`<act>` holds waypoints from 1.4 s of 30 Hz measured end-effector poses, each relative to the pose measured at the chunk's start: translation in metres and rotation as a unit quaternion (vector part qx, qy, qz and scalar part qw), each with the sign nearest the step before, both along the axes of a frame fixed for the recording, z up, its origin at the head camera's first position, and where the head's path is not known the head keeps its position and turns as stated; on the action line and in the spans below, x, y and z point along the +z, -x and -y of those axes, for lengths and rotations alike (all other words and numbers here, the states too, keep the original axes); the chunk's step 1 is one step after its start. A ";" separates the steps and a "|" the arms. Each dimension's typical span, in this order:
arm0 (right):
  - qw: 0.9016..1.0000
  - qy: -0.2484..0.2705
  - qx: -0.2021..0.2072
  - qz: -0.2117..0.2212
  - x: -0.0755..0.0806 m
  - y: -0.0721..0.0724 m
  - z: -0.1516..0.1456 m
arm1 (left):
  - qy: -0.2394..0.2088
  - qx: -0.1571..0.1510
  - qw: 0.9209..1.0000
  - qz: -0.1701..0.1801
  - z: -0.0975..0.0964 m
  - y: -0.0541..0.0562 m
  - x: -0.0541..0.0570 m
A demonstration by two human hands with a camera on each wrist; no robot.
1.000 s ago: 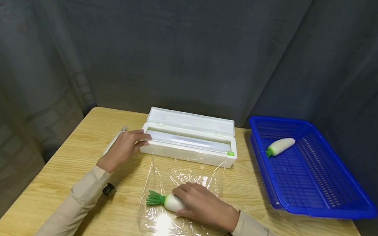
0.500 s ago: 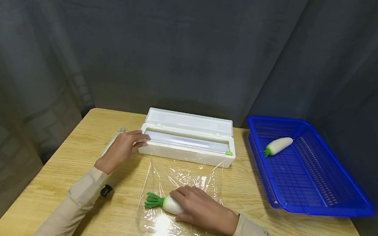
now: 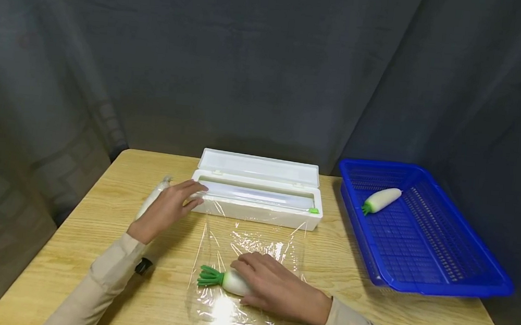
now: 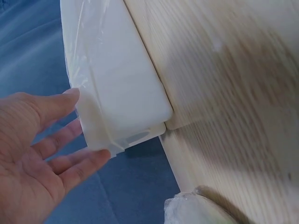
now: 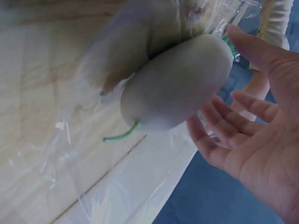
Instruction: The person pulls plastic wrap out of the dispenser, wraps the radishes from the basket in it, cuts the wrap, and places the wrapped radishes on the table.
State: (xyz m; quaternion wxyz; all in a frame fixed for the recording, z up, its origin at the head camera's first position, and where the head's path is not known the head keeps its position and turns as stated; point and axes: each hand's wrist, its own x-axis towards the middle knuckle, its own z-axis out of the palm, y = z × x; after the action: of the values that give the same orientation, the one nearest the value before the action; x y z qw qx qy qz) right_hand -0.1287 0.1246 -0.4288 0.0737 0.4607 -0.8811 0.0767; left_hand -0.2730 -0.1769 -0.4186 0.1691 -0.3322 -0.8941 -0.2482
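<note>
A white radish point(image 3: 235, 283) with green leaves lies on a sheet of clear plastic wrap point(image 3: 257, 240). My right hand point(image 3: 276, 289) holds it from above, covering its tail half. In the right wrist view, thumb and fingers lie on either side of the radish point(image 5: 177, 84), whose thin green tail points away. The wrap runs out of an open white wrap dispenser point(image 3: 255, 213) with a roll point(image 3: 257, 194) inside. At the dispenser's left end is my left hand point(image 3: 169, 206), thumb and fingers spread. Its fingertips point(image 4: 100, 156) touch the corner in the left wrist view.
Left of the dispenser lies a wrapped white radish point(image 3: 153, 199), partly behind the left hand. A blue basket point(image 3: 361, 245) with another radish point(image 3: 382, 200) stands at the right. The dispenser's lid point(image 3: 260, 167) is tipped back. A dark curtain hangs behind the table.
The left thumb has parted from the index finger at the dispenser's corner, so that hand is spread wider. My right hand and the radish keep their place on the wrap.
</note>
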 end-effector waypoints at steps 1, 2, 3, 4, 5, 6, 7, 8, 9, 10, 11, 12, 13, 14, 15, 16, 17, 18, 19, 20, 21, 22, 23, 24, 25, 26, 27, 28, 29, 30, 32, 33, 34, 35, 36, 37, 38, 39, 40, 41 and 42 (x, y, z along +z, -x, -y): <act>1.000 0.005 0.005 -0.005 0.000 0.000 0.000 | 0.000 0.000 1.000 0.004 0.000 -0.001 0.000; 1.000 0.011 0.011 -0.010 0.001 0.001 0.000 | 0.000 0.000 1.000 0.004 0.000 -0.002 0.001; 1.000 0.016 0.017 -0.016 0.002 0.001 -0.001 | -0.002 -0.001 1.000 0.000 -0.001 -0.003 0.001; 0.999 0.020 0.023 -0.020 0.002 0.001 -0.001 | -0.004 -0.004 1.000 -0.010 -0.002 -0.004 0.002; 0.999 0.024 0.028 -0.024 0.003 0.001 -0.001 | -0.006 -0.008 1.000 -0.023 -0.003 -0.005 0.002; 0.999 0.026 0.033 -0.028 0.003 0.001 -0.001 | -0.006 -0.011 0.999 -0.041 -0.004 -0.006 0.002; 0.998 0.025 0.038 -0.032 0.004 0.000 -0.001 | -0.006 -0.016 0.998 -0.060 -0.005 -0.007 0.003; 0.998 0.023 0.043 -0.038 0.004 0.000 -0.001 | -0.005 -0.021 0.997 -0.080 -0.007 -0.009 0.004; 0.998 0.021 0.047 -0.043 0.005 -0.001 -0.001 | -0.004 -0.028 0.995 -0.101 -0.008 -0.011 0.004; 0.997 0.019 0.052 -0.050 0.005 -0.001 -0.001 | -0.003 -0.038 0.993 -0.115 -0.010 -0.014 0.005; 0.996 0.016 0.059 -0.060 0.005 -0.002 -0.001 | -0.001 -0.049 0.991 -0.128 -0.011 -0.017 0.006; 0.995 0.015 0.067 -0.070 0.005 -0.002 -0.002 | 0.001 -0.062 0.989 -0.137 -0.013 -0.020 0.007; 0.994 0.014 0.075 -0.082 0.005 -0.002 -0.002 | 0.001 -0.079 0.987 -0.142 -0.015 -0.023 0.007; 0.992 0.013 0.083 -0.096 0.006 -0.002 -0.002 | 0.003 -0.096 0.985 -0.143 -0.017 -0.027 0.008; 0.990 0.013 0.091 -0.106 0.006 -0.002 -0.002 | 0.004 -0.114 0.983 -0.141 -0.019 -0.030 0.008; 0.988 0.012 0.098 -0.116 0.006 -0.002 -0.003 | 0.005 -0.133 0.982 -0.136 -0.021 -0.034 0.008; 0.987 0.009 0.103 -0.123 0.006 -0.002 -0.003 | 0.008 -0.151 0.980 -0.132 -0.023 -0.038 0.008; 0.986 0.006 0.108 -0.126 0.006 -0.003 -0.003 | 0.010 -0.169 0.977 -0.127 -0.026 -0.042 0.008; 0.986 0.000 0.111 -0.126 0.006 -0.003 -0.003 | 0.013 -0.186 0.975 -0.121 -0.029 -0.046 0.008; 0.986 -0.006 0.113 -0.124 0.006 -0.003 -0.004 | 0.016 -0.200 0.973 -0.114 -0.031 -0.050 0.008; 0.986 -0.013 0.115 -0.118 0.006 -0.003 -0.004 | 0.018 -0.215 0.971 -0.102 -0.034 -0.054 0.008; 0.987 -0.020 0.116 -0.113 0.006 -0.004 -0.004 | 0.021 -0.230 0.969 -0.090 -0.036 -0.058 0.008; 0.987 -0.028 0.117 -0.110 0.006 -0.004 -0.005 | 0.025 -0.242 0.967 -0.076 -0.038 -0.063 0.008; 0.987 -0.037 0.118 -0.106 0.007 -0.005 -0.005 | 0.031 -0.251 0.965 -0.062 -0.040 -0.066 0.008; 0.987 -0.045 0.118 -0.104 0.007 -0.005 -0.006 | 0.037 -0.258 0.964 -0.049 -0.042 -0.070 0.008; 0.986 -0.053 0.118 -0.104 0.007 -0.006 -0.006 | 0.044 -0.264 0.963 -0.036 -0.044 -0.073 0.008; 0.986 -0.060 0.118 -0.102 0.008 -0.007 -0.007 | 0.051 -0.270 0.961 -0.025 -0.045 -0.076 0.008; 0.986 -0.066 0.118 -0.102 0.009 -0.007 -0.007 | 0.058 -0.275 0.959 -0.016 -0.047 -0.078 0.008; 0.985 -0.073 0.119 -0.102 0.009 -0.007 -0.007 | 0.064 -0.281 0.958 -0.009 -0.049 -0.081 0.008; 0.984 -0.078 0.119 -0.102 0.010 -0.008 -0.007 | 0.068 -0.286 0.956 -0.003 -0.051 -0.083 0.007; 0.983 -0.087 0.120 -0.106 0.010 -0.008 -0.008 | 0.072 -0.298 0.952 0.003 -0.053 -0.086 0.006; 0.982 -0.091 0.122 -0.109 0.010 -0.008 -0.007 | 0.074 -0.302 0.950 0.003 -0.054 -0.087 0.005; 0.981 -0.095 0.124 -0.115 0.010 -0.008 -0.007 | 0.075 -0.306 0.949 0.002 -0.055 -0.088 0.004; 0.980 -0.099 0.126 -0.120 0.010 -0.008 -0.007 | 0.077 -0.309 0.948 0.000 -0.055 -0.089 0.003; 0.979 -0.102 0.128 -0.125 0.009 -0.008 -0.007 | 0.078 -0.312 0.947 -0.001 -0.056 -0.090 0.002; 0.978 -0.104 0.131 -0.128 0.008 -0.009 -0.007 | 0.080 -0.314 0.946 -0.004 -0.056 -0.091 0.001; 0.977 -0.107 0.134 -0.129 0.008 -0.009 -0.006 | 0.082 -0.316 0.945 -0.003 -0.057 -0.091 0.000; 0.976 -0.110 0.136 -0.130 0.007 -0.009 -0.006 | 0.085 -0.317 0.945 -0.003 -0.057 -0.092 -0.001; 0.975 -0.114 0.139 -0.130 0.006 -0.010 -0.006 | 0.087 -0.318 0.944 -0.001 -0.058 -0.092 -0.002; 0.975 -0.118 0.140 -0.130 0.005 -0.010 -0.005 | 0.089 -0.318 0.944 0.002 -0.058 -0.093 -0.003; 0.974 -0.122 0.141 -0.130 0.004 -0.011 -0.005 | 0.091 -0.318 0.944 0.004 -0.059 -0.093 -0.003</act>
State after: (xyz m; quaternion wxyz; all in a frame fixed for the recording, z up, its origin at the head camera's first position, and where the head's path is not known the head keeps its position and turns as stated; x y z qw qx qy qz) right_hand -0.1180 0.1296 -0.4247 0.1190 0.5921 -0.7927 -0.0825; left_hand -0.1800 -0.1184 -0.4220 0.0470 -0.6120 -0.7616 -0.2080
